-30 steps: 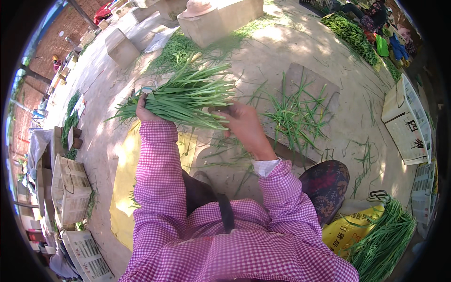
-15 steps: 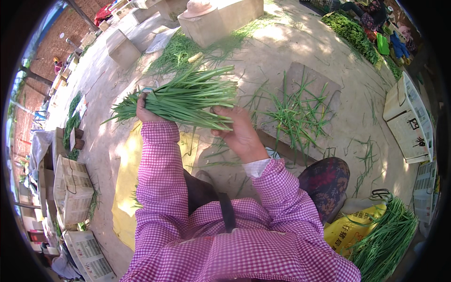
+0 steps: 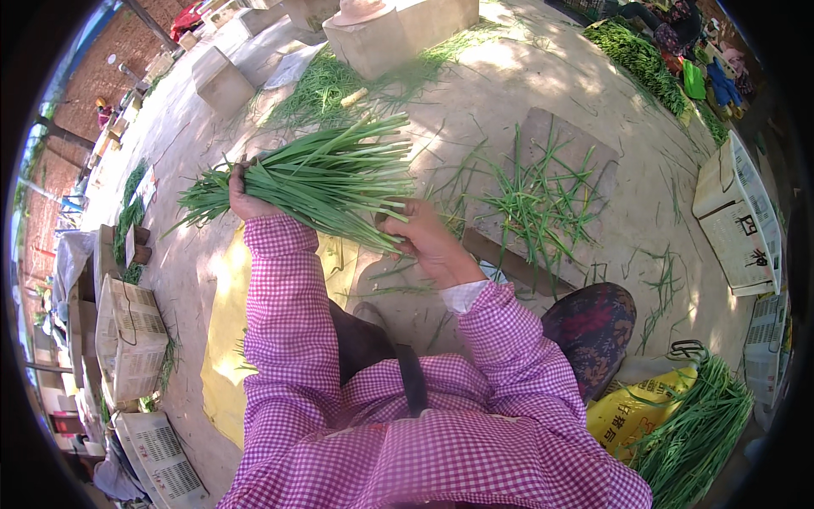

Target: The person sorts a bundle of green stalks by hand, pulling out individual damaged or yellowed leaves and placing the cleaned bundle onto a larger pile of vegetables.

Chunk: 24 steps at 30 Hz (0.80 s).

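My left hand (image 3: 249,195) is closed round a bunch of garlic chives (image 3: 326,170), near its leafy tips. The pale stalk ends fan out to the right. At their lower edge my right hand (image 3: 428,242) has its thumb and fingers pinched on a few chive stalks. To the right, loose chives (image 3: 543,199) lie scattered over a flat grey slab (image 3: 593,157) on the ground. Beside my knee at lower right rests a large heap of chives (image 3: 699,433) against a yellow sack (image 3: 640,407).
A yellow sheet (image 3: 222,339) lies under my left forearm. White plastic crates (image 3: 136,339) stand at the left, and another crate (image 3: 736,220) at the right. Pale blocks (image 3: 365,47) with a hat on top are ahead, beside strewn chives (image 3: 318,93). A person (image 3: 674,21) sits at far right.
The bunch and my left hand have shifted slightly left. My right hand has moved a little lower, its fingers now curled in tighter at the stalk ends.
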Each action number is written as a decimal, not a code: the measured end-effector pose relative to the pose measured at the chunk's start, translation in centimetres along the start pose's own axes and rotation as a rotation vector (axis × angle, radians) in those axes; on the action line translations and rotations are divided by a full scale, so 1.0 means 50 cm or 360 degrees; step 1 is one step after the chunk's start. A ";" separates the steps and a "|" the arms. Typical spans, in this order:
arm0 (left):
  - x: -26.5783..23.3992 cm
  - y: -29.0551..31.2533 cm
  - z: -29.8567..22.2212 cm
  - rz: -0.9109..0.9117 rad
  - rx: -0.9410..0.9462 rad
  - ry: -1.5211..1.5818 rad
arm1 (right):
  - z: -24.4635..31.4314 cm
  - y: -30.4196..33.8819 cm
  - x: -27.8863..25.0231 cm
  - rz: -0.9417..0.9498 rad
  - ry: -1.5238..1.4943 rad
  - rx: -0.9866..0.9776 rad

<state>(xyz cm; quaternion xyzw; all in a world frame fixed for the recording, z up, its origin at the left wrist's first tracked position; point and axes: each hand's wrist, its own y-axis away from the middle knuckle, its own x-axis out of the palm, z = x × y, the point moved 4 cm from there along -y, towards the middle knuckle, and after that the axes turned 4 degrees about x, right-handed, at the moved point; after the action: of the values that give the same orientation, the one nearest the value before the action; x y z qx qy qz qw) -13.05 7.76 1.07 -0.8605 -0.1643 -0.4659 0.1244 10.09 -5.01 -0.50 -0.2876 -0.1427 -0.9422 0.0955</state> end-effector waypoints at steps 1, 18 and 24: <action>0.015 0.013 -0.007 0.0002 -0.0005 0.0026 | 0.004 0.002 -0.005 0.0015 0.0025 0.0021; -0.038 -0.016 0.005 -0.0214 -0.0236 0.0003 | 0.066 -0.001 -0.079 -0.0013 0.0002 -0.0288; -0.075 -0.035 0.016 0.0940 -0.0848 0.0386 | 0.022 -0.022 -0.027 -0.0001 -0.0139 -0.0146</action>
<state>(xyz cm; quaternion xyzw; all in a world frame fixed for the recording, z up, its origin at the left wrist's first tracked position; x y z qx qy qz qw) -15.08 9.03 -2.42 -0.8117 0.2318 -0.5343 0.0441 11.48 -3.48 -0.61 -0.3325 -0.1034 -0.9344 0.0755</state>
